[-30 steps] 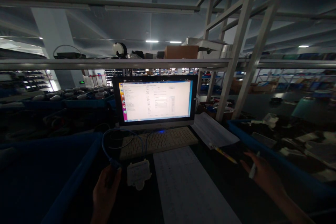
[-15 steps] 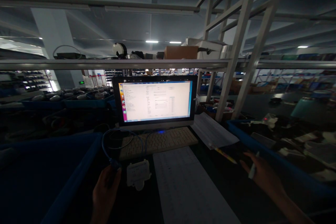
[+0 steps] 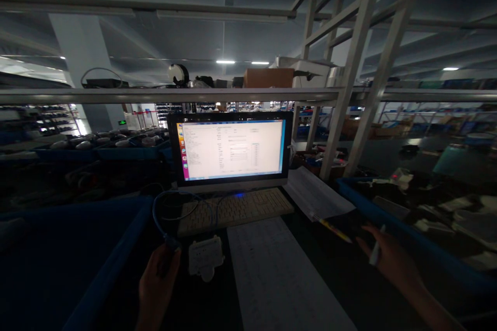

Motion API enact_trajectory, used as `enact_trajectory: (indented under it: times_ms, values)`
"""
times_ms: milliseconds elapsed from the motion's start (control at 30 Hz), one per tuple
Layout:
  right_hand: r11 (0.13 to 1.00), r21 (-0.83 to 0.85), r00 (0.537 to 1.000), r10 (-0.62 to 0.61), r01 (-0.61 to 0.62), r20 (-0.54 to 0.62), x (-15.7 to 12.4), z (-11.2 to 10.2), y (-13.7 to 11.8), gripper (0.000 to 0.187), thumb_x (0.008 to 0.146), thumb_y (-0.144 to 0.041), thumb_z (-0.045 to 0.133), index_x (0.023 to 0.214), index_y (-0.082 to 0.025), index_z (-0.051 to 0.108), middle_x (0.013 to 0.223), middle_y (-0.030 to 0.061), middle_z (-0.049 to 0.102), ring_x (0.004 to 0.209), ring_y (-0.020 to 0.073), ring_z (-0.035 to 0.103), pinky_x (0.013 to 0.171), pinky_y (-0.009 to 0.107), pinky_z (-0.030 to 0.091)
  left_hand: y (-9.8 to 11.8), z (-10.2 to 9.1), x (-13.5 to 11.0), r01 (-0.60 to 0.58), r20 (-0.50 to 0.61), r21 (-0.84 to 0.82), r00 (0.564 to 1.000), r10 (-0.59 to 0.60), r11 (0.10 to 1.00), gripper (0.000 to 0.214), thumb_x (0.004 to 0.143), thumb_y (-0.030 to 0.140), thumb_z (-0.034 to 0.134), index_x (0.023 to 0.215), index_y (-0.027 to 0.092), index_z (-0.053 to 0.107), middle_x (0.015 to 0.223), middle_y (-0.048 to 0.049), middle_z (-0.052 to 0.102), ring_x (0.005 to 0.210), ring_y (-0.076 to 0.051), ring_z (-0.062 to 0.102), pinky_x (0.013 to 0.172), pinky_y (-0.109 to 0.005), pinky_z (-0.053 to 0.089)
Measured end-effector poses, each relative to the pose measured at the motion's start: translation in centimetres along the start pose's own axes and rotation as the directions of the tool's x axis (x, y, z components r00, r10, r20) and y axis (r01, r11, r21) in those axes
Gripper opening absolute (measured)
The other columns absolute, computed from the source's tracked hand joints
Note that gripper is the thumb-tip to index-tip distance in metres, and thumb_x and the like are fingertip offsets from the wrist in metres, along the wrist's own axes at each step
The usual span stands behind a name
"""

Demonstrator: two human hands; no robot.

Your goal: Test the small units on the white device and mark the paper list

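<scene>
My left hand (image 3: 160,279) grips the plug end of a blue cable (image 3: 158,220), fingers closed round it. Just right of that hand lies a small whitish plastic casing (image 3: 205,257) with a rounded tab at its lower edge. My right hand (image 3: 392,258) rests on the dark desk at the right, a white pen (image 3: 375,253) held between its fingers. What lies under that palm is too dark to make out. Between the hands is a long printed sheet of paper (image 3: 279,274). A yellow pen (image 3: 334,230) lies left of my right hand.
A lit monitor (image 3: 233,150) stands behind a keyboard (image 3: 248,207). Blue bins flank the desk: one on the left (image 3: 116,248), another on the right (image 3: 349,191) holding pale parts. More paper (image 3: 318,196) lies beside the monitor. A shelf (image 3: 217,95) crosses above, with metal posts (image 3: 357,62) at right.
The view has shifted very slightly. Both hands keep their places and holds; nothing else has visibly moved.
</scene>
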State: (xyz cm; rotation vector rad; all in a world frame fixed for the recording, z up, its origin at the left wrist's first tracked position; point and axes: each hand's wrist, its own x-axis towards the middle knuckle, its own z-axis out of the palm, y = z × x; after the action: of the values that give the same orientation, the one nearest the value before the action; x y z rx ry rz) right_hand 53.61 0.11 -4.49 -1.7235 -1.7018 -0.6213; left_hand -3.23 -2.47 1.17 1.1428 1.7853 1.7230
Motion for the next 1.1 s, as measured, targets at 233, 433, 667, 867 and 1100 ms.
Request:
enact_trajectory:
  times_ms: [233, 433, 667, 867, 1100]
  values:
    - [0.999, 0.040, 1.000, -0.009, 0.009, 0.003, 0.1, -0.4, -0.2, 0.040, 0.081, -0.050, 0.044, 0.100, -0.018, 0.056, 0.103, 0.0167, 0.064, 0.091, 0.0313, 0.063, 0.078, 0.045, 0.053, 0.0, 0.1, 0.0, 0.013, 0.001, -0.052, 1.000, -0.013, 0.999, 0.053, 0.045, 0.055, 0.069, 0.083, 0.020, 0.062, 0.087, -0.0059, 0.070, 0.084, -0.027, 0.066, 0.076, -0.036, 0.055]
    - [0.998, 0.050, 1.000, 0.025, -0.025, 0.003, 0.2, -0.5, -0.3, 0.039, 0.079, -0.053, 0.044, 0.099, -0.021, 0.055, 0.103, 0.0160, 0.065, 0.091, 0.0337, 0.064, 0.075, 0.048, 0.054, -0.4, 0.2, 0.0, 0.042, 0.007, -0.054, 0.999, -0.041, 0.998, 0.055, 0.044, 0.056, 0.069, 0.084, 0.019, 0.061, 0.089, -0.0079, 0.069, 0.088, -0.028, 0.066, 0.078, -0.038, 0.055]
    - [0.998, 0.069, 0.999, 0.017, -0.015, -0.032, 0.1, 0.2, 0.3, 0.035, 0.076, -0.054, 0.044, 0.096, -0.027, 0.053, 0.097, 0.0130, 0.066, 0.084, 0.0337, 0.065, 0.073, 0.049, 0.055, -0.6, 0.3, 0.0, -0.017, 0.023, -0.076, 1.000, 0.019, 0.997, 0.051, 0.050, 0.055, 0.068, 0.086, 0.018, 0.061, 0.090, -0.0080, 0.070, 0.088, -0.027, 0.066, 0.079, -0.037, 0.055]
    - [0.996, 0.085, 1.000, 0.006, -0.005, -0.020, 0.0, 0.7, 1.0, 0.035, 0.075, -0.054, 0.045, 0.096, -0.027, 0.053, 0.090, 0.0119, 0.067, 0.079, 0.0336, 0.066, 0.069, 0.048, 0.055, -0.8, 0.3, 0.0, -0.040, 0.013, -0.105, 0.999, 0.042, 0.994, 0.048, 0.050, 0.053, 0.069, 0.083, 0.019, 0.061, 0.087, -0.0076, 0.070, 0.085, -0.027, 0.067, 0.076, -0.037, 0.056]
    - [0.998, 0.061, 1.000, 0.028, -0.029, 0.014, 0.0, 0.6, 1.0, 0.040, 0.074, -0.057, 0.043, 0.095, -0.025, 0.054, 0.091, 0.0116, 0.067, 0.078, 0.0325, 0.066, 0.070, 0.047, 0.054, -1.1, 0.4, 0.1, -0.077, 0.012, -0.078, 0.997, 0.079, 0.994, 0.049, 0.054, 0.055, 0.068, 0.086, 0.018, 0.062, 0.088, -0.0079, 0.070, 0.085, -0.026, 0.067, 0.076, -0.037, 0.055]
